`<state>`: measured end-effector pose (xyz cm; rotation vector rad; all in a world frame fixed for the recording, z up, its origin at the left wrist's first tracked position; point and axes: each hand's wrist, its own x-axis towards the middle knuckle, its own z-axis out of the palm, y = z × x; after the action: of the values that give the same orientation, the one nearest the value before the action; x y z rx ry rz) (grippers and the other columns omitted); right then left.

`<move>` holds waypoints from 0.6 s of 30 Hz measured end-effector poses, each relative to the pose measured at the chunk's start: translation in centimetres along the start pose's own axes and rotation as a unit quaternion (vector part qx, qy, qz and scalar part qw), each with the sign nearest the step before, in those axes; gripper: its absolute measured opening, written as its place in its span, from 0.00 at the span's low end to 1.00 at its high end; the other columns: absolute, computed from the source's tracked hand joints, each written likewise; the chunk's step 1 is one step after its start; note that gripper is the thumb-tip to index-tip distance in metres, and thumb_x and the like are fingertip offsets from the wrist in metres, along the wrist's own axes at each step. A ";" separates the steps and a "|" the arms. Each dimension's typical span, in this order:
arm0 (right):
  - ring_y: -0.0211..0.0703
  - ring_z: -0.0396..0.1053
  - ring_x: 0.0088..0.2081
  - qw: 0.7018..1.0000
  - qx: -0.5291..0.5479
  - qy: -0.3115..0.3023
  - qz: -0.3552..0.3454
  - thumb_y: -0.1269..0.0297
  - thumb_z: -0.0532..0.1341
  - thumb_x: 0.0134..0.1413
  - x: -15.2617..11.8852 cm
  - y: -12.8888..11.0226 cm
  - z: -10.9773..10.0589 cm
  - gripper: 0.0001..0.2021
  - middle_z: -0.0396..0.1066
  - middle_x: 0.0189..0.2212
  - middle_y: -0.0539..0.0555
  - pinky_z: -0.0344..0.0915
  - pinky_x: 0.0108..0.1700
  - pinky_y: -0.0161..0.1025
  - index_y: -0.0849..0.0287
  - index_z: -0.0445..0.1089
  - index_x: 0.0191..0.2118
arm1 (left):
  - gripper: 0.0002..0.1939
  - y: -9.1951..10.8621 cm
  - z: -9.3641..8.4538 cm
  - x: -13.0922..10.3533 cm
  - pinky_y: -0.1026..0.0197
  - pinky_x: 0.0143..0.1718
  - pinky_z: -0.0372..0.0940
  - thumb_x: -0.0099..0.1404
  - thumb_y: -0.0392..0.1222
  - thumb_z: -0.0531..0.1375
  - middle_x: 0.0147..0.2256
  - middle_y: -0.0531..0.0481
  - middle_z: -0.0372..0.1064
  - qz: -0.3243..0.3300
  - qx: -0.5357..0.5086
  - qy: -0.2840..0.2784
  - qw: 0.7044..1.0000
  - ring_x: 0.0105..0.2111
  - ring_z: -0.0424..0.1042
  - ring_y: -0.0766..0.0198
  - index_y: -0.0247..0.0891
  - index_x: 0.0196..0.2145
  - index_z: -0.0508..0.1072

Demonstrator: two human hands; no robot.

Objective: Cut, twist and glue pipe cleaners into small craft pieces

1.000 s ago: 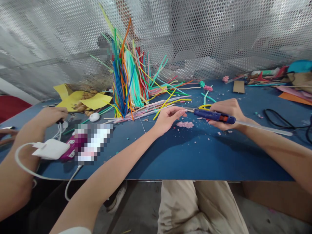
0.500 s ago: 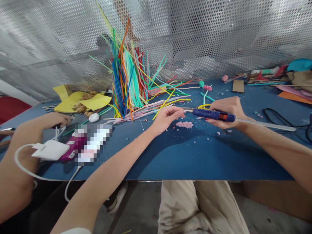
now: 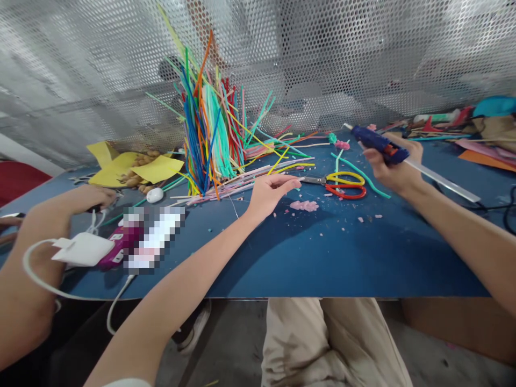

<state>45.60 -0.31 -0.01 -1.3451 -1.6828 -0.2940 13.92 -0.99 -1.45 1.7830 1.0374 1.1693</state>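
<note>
My right hand (image 3: pixel 397 166) grips a blue hot glue gun (image 3: pixel 379 142), raised over the right of the table with its nozzle pointing up and left. A long clear glue stick (image 3: pixel 447 183) sticks out of its back end. My left hand (image 3: pixel 272 196) is closed in a pinch on a small pale pink piece (image 3: pixel 301 179) that shows at the fingertips. Just right of those fingertips lie scissors (image 3: pixel 344 184) with one yellow and one red handle loop. Below them rests a pink fuzzy leaf-like piece (image 3: pixel 304 206) among tiny scraps.
Colourful pipe cleaners (image 3: pixel 217 129) stand in a bundle by the perforated metal panel (image 3: pixel 330 54). Yellow sheets (image 3: pixel 121 169), a purple power strip (image 3: pixel 121 247), and a pixelated phone (image 3: pixel 155 239) are at left, near another person's arm (image 3: pixel 36 258). Craft scraps (image 3: pixel 479 150) lie far right.
My right hand has drawn the glue gun up and right, away from my left fingertips, and the scissors now show fully. My left hand has stayed nearly still, pinching the piece.
</note>
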 end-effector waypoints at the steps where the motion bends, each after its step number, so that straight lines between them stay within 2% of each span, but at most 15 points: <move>1: 0.50 0.72 0.33 0.999 -0.047 0.008 0.025 0.44 0.57 0.58 0.3 0.6 0.1 0.21 0.75 0.30 0.57 0.61 0.37 0.42 0.57 0.76 0.41 | 0.19 0.1 0.0 0.0 0.62 0.30 0.66 0.59 0.58 0.68 0.33 0.47 0.80 0.005 0.010 0.010 1.000 0.31 0.75 0.63 0.39 0.36 0.83; 3: 0.54 0.73 0.38 0.989 -0.128 0.008 0.076 0.45 0.58 0.59 1.0 2.0 0.3 0.21 0.77 0.37 0.60 0.61 0.39 0.43 0.56 0.74 0.47 | 0.18 0.2 -0.1 0.0 0.63 0.29 0.64 0.60 0.57 0.68 0.33 0.48 0.80 0.029 0.035 0.028 0.999 0.29 0.74 0.65 0.39 0.36 0.82; 5: 0.57 0.73 0.43 0.977 -0.168 -0.037 0.127 0.46 0.60 0.58 1.5 3.8 0.5 0.24 0.76 0.45 0.65 0.61 0.40 0.45 0.58 0.70 0.53 | 0.15 0.4 -0.2 0.1 0.63 0.29 0.62 0.63 0.55 0.66 0.33 0.50 0.80 0.062 0.073 0.047 0.994 0.28 0.72 0.67 0.40 0.36 0.82; 7: 0.58 0.72 0.45 0.961 -0.187 -0.121 0.164 0.48 0.61 0.58 1.7 5.6 0.8 0.28 0.73 0.52 0.70 0.60 0.41 0.47 0.60 0.65 0.58 | 0.14 0.6 -0.2 0.1 0.63 0.30 0.62 0.66 0.53 0.64 0.34 0.50 0.80 0.094 0.110 0.059 0.988 0.28 0.70 0.68 0.41 0.37 0.82; 9: 0.59 0.71 0.45 0.938 -0.199 -0.204 0.197 0.48 0.60 0.60 1.6 7.2 1.2 0.29 0.72 0.52 0.73 0.58 0.40 0.49 0.61 0.64 0.60 | 0.13 0.7 -0.3 0.0 0.63 0.32 0.64 0.68 0.51 0.63 0.36 0.51 0.80 0.121 0.135 0.057 0.982 0.29 0.70 0.68 0.40 0.38 0.82; 11: 0.59 0.70 0.47 0.928 -0.199 -0.256 0.183 0.52 0.60 0.60 1.4 8.3 1.5 0.29 0.70 0.52 0.76 0.56 0.41 0.50 0.65 0.63 0.61 | 0.12 0.7 -0.2 0.0 0.63 0.35 0.66 0.68 0.51 0.63 0.36 0.51 0.80 0.140 0.157 0.052 0.976 0.29 0.71 0.68 0.40 0.37 0.82; 13: 0.61 0.67 0.52 0.922 -0.201 -0.282 0.174 0.61 0.61 0.58 1.1 8.7 1.7 0.29 0.66 0.54 0.80 0.56 0.43 0.51 0.69 0.62 0.62 | 0.13 0.7 -0.2 -0.1 0.62 0.36 0.67 0.68 0.51 0.63 0.35 0.51 0.80 0.157 0.178 0.048 0.970 0.29 0.72 0.68 0.40 0.37 0.81; 16: 0.70 0.60 0.59 0.911 -0.218 -0.279 0.211 0.68 0.59 0.57 1.0 7.8 1.4 0.26 0.61 0.57 0.83 0.55 0.48 0.57 0.71 0.64 0.61 | 0.14 0.6 -0.1 -0.2 0.61 0.38 0.67 0.69 0.52 0.62 0.34 0.52 0.80 0.195 0.223 0.039 0.954 0.30 0.73 0.67 0.41 0.36 0.81; 18: 0.73 0.56 0.62 0.927 -0.211 -0.255 0.175 0.69 0.58 0.57 1.4 6.3 0.8 0.23 0.60 0.58 0.82 0.54 0.50 0.61 0.71 0.69 0.57 | 0.13 0.6 0.1 -0.3 0.60 0.42 0.67 0.70 0.52 0.61 0.35 0.52 0.80 0.234 0.263 0.026 0.936 0.31 0.73 0.66 0.42 0.36 0.80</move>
<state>50.66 3.42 -1.57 -2.1594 -1.8061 -0.0978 14.05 -1.51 -1.01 2.5378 1.0528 1.3004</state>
